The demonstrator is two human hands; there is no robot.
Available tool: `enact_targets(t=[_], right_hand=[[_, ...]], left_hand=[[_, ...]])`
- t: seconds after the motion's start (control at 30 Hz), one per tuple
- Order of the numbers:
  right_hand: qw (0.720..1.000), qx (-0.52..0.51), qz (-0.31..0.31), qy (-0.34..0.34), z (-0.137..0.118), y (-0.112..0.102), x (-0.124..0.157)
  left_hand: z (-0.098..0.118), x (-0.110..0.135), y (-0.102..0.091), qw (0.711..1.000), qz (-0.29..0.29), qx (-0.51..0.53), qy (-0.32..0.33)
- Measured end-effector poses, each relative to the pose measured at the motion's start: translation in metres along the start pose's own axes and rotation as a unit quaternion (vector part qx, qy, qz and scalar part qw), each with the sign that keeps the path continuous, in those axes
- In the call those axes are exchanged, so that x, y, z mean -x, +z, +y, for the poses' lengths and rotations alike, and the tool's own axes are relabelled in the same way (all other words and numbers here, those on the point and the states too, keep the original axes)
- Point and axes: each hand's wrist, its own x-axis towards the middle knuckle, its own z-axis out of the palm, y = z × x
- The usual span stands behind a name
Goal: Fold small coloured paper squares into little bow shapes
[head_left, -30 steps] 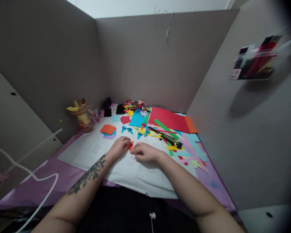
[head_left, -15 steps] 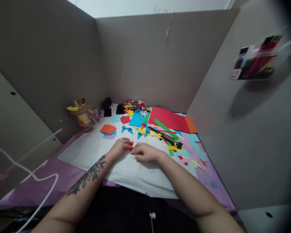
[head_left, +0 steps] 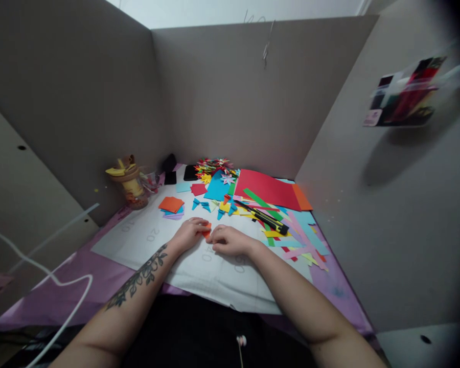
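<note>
A small folded piece of orange paper (head_left: pixel 207 232) lies between my two hands on the white sheet. My left hand (head_left: pixel 191 232) has its fingers closed on the paper's left side. At the paper's right edge, my right hand (head_left: pixel 227 239) is curled, with thumb and fingertips pinched on it. The fingers cover part of the folds. Just beyond the hands lie several small folded blue pieces (head_left: pixel 206 206) and a folded yellow piece (head_left: pixel 225 206). A stack of square papers (head_left: pixel 171 205), orange on top, sits ahead of my left hand.
Right of my hands, a black and yellow utility knife (head_left: pixel 270 219) rests on coloured paper strips (head_left: pixel 306 240). Behind are a red sheet (head_left: pixel 266 188), a blue sheet (head_left: pixel 215 188) and folded paper flowers (head_left: pixel 212 166). A brown cup (head_left: pixel 134 189) stands at left. Grey panels (head_left: pixel 253 97) enclose the table.
The orange paper shows a little more of its surface between my fingers, after a slight shift of the fingertips. Both arms and the other things stay in place.
</note>
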Motion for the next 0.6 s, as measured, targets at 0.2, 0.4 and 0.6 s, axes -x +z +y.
enact_targets(t=[0.2, 0.4, 0.6], right_hand=[[0.998, 0.002, 0.049, 0.033, 0.0075, -0.0009, 0.0003], [0.997, 0.08, 0.018, -0.003, 0.0063, -0.0037, -0.0005], [0.997, 0.081, 0.004, -0.001, -0.0003, -0.0046, -0.0014]], left_hand=[[0.0, 0.0015, -0.0004, 1.0, -0.01, -0.008, -0.026], [0.0021, 0.0009, -0.0019, 0.999, -0.012, -0.008, -0.036], [0.0037, -0.0001, -0.0036, 0.999, -0.017, -0.001, -0.035]])
